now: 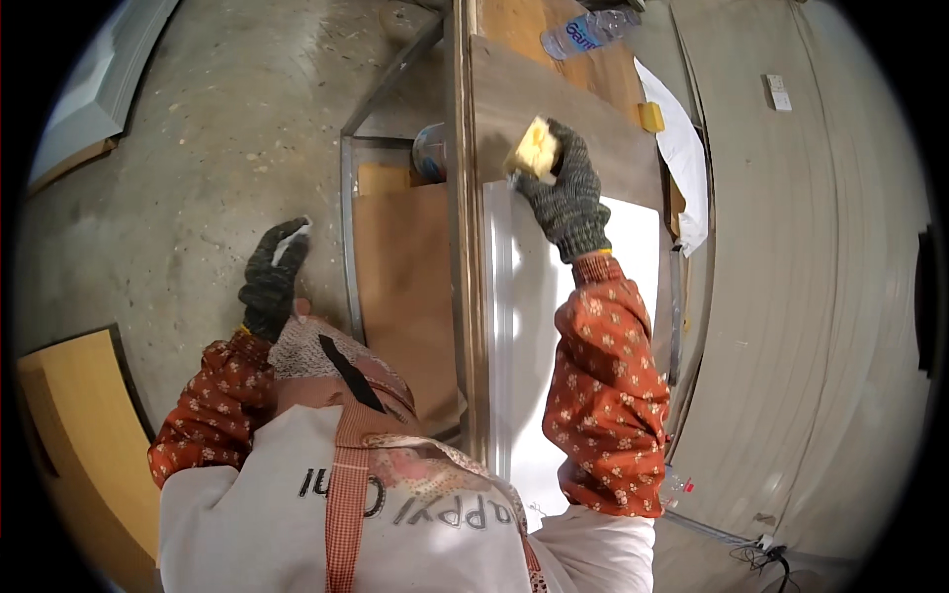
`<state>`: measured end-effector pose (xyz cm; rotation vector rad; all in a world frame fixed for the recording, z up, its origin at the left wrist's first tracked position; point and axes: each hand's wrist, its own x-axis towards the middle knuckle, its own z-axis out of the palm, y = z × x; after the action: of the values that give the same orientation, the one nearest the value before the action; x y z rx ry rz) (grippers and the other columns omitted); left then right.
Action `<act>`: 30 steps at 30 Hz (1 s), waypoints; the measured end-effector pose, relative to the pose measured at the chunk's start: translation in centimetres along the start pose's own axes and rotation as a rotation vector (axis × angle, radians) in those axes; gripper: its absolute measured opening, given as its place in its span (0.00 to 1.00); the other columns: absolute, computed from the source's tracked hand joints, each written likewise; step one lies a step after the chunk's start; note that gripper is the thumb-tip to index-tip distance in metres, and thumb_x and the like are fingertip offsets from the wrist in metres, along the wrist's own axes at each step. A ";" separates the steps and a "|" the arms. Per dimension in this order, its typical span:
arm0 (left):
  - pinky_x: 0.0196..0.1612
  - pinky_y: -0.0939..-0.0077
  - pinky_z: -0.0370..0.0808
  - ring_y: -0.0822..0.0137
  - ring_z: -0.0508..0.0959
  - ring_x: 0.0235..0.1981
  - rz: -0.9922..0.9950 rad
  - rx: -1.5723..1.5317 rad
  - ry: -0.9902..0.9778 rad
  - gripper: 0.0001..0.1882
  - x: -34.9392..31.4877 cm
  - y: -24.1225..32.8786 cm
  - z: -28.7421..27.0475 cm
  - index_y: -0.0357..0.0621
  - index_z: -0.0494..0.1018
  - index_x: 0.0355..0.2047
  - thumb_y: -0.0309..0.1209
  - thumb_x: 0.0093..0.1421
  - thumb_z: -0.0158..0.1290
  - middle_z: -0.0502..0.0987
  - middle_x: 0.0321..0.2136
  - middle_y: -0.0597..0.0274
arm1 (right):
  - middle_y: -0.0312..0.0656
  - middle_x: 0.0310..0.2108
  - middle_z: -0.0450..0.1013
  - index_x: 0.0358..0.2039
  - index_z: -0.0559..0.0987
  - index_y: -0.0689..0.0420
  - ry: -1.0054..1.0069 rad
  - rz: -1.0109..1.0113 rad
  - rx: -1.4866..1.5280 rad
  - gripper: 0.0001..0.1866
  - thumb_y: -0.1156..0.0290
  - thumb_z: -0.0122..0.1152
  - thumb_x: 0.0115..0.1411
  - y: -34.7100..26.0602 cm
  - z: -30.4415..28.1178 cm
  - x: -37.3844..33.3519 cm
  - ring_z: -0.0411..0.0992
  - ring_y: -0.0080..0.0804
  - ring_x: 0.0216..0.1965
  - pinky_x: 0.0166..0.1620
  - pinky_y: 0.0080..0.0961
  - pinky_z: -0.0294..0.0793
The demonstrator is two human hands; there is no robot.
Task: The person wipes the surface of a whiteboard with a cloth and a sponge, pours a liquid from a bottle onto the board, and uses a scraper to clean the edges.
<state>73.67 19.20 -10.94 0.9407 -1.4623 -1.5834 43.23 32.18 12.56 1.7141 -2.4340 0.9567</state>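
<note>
My right hand (570, 193), in a dark knitted glove, is closed round a pale yellow sponge block (535, 150). It is above the far end of a glossy white panel (529, 346) that lies lengthwise on the workbench (554, 104). The panel has raised lines along its left side. Away from the bench, over the floor at left, my left hand (271, 282) wears the same kind of glove. Its fingers are curled round a small white piece (289, 242), whose kind I cannot make out.
A clear plastic bottle (590, 33) lies at the bench's far end. Near its right edge are a second yellow block (651, 117) and a white sheet (680, 163). Below the bench stand a brown board (405, 287) and a bucket (429, 153). Panels lean at far left.
</note>
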 end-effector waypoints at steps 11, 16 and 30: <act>0.49 0.78 0.69 0.72 0.73 0.43 0.053 -0.053 -0.100 0.14 -1.0 2.0 3.3 0.39 0.72 0.47 0.26 0.61 0.49 0.75 0.43 0.60 | 0.53 0.49 0.67 0.55 0.63 0.64 -0.103 -0.043 -0.193 0.35 0.66 0.66 0.50 -3.0 -0.8 -16.1 0.69 0.48 0.50 0.53 0.37 0.69; 0.50 0.78 0.69 0.72 0.72 0.45 -0.226 -0.096 -0.175 0.16 0.3 -2.5 3.0 0.39 0.69 0.49 0.23 0.60 0.49 0.73 0.45 0.61 | 0.54 0.48 0.66 0.56 0.61 0.64 -0.109 -0.041 -0.278 0.34 0.69 0.64 0.50 -3.0 0.8 -14.6 0.67 0.47 0.51 0.53 0.39 0.68; 0.50 0.79 0.68 0.72 0.72 0.45 0.021 -0.123 -0.223 0.15 0.5 2.5 6.0 0.38 0.69 0.49 0.22 0.60 0.48 0.74 0.43 0.62 | 0.48 0.46 0.71 0.54 0.68 0.58 0.121 -0.136 -0.264 0.30 0.65 0.63 0.50 -0.4 3.1 -4.1 0.70 0.46 0.46 0.49 0.39 0.70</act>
<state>68.20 21.26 -8.09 0.6935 -1.4990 -1.7866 46.19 34.14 8.80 1.6538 -2.2191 0.6677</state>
